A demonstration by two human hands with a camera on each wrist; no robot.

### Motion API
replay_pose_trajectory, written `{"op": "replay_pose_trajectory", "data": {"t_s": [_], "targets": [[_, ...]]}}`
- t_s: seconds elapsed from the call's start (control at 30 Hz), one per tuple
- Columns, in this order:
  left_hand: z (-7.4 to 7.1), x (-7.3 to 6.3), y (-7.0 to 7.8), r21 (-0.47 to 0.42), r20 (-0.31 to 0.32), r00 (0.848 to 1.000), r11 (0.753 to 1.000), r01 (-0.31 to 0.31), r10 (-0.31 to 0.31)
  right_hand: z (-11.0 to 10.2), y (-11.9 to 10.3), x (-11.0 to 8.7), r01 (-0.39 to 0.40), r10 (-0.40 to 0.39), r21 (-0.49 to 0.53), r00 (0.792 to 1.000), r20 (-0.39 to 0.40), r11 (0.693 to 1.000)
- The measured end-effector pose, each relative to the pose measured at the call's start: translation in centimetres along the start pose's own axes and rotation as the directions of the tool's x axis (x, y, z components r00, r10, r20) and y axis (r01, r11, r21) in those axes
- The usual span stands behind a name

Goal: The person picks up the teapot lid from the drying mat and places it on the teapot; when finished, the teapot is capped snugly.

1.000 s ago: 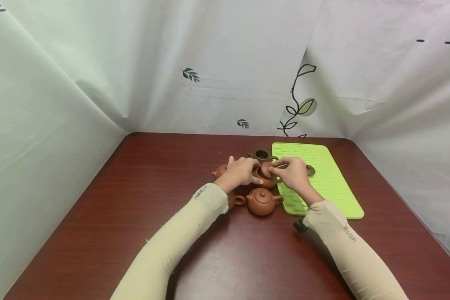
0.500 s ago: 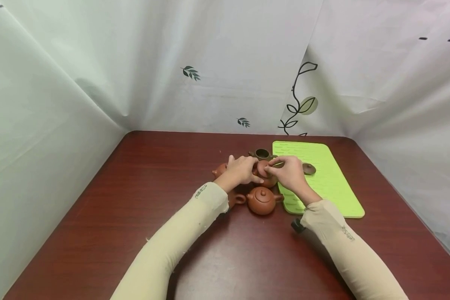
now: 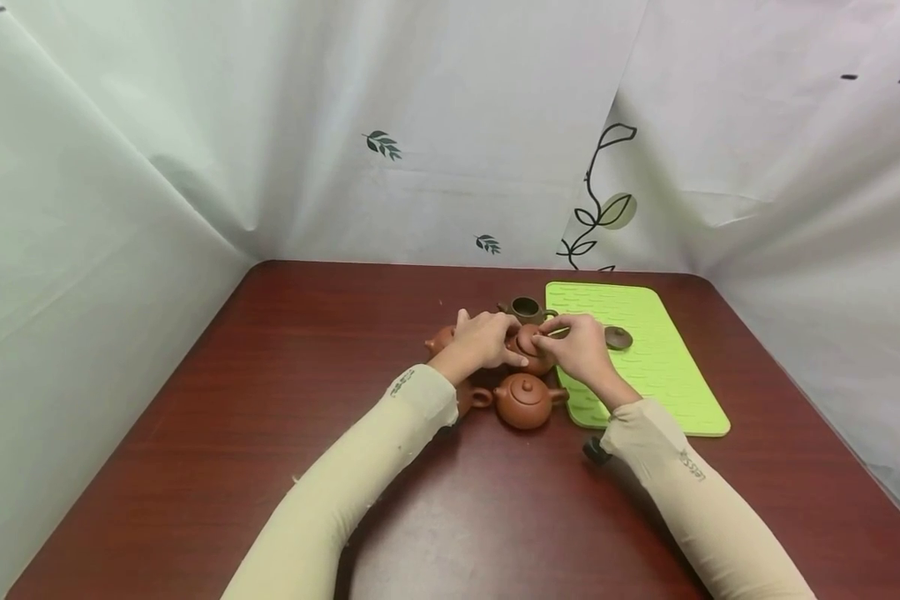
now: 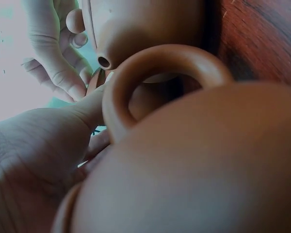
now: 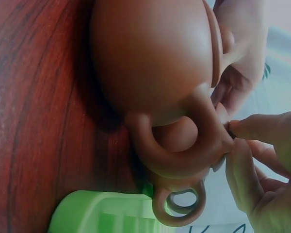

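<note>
My right hand pinches the small lid of a reddish-brown clay teapot. That lid lies about level over the teapot's mouth; fingers partly cover it. From the other side my left hand holds the same teapot between thumb and fingers. In front sits a lidded teapot, large in the right wrist view too. Under my left wrist, another teapot shows mainly its handle; its round body fills the left wrist view. A further reddish teapot is mostly hidden behind the left hand.
Behind the hands stands a dark lidless pot. A dark lid lies on the lime-green mat at the right. White printed curtains enclose the dark red table at the back and sides.
The lid, tilted up over the teapot a second ago, has come down flat onto its mouth as my right hand shifted slightly left. My left hand has kept its hold.
</note>
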State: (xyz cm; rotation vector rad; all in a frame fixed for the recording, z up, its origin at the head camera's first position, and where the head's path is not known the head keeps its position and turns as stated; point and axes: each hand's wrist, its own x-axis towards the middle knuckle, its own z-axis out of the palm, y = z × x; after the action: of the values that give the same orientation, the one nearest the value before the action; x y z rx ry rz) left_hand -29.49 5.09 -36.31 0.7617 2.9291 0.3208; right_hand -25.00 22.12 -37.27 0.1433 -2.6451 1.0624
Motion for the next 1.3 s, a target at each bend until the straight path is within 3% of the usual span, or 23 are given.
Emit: {"op": "replay_pose_trajectory", "data": {"t_s": [0.33,0.77,1.0,1.17,1.3], "targets": [[-0.1,-0.3,0.2,0.042,-0.030,0.999,0.999,0.026,-0.025,0.5,-0.1,0.0,0.003,-0.003,0.021,1.000,0.006,1.000],[-0.4,-0.1,0.4,0.072,0.003,1.000,0.997,0.012,-0.013,0.8,0.4,0.2,0.022,-0.022,0.023,1.000,0.014,0.999],[-1.3,-0.7,1.3,0.054,0.090,0.995,0.998,0.043,-0.048,0.5,0.8,0.5,0.039,-0.041,0.060,0.999,0.033,0.997],[-2.5,-1.0,1.4,0.028,0.044,0.998,0.999,0.038,-0.039,-0.9,1.3,0.4,0.002,-0.014,0.117,0.995,0.098,0.993],[-3.7,-0.7,0.9,-0.027,0.015,1.000,0.999,0.017,-0.017,-2.3,1.8,0.5,-0.014,0.006,0.078,0.995,0.098,0.997]]}}
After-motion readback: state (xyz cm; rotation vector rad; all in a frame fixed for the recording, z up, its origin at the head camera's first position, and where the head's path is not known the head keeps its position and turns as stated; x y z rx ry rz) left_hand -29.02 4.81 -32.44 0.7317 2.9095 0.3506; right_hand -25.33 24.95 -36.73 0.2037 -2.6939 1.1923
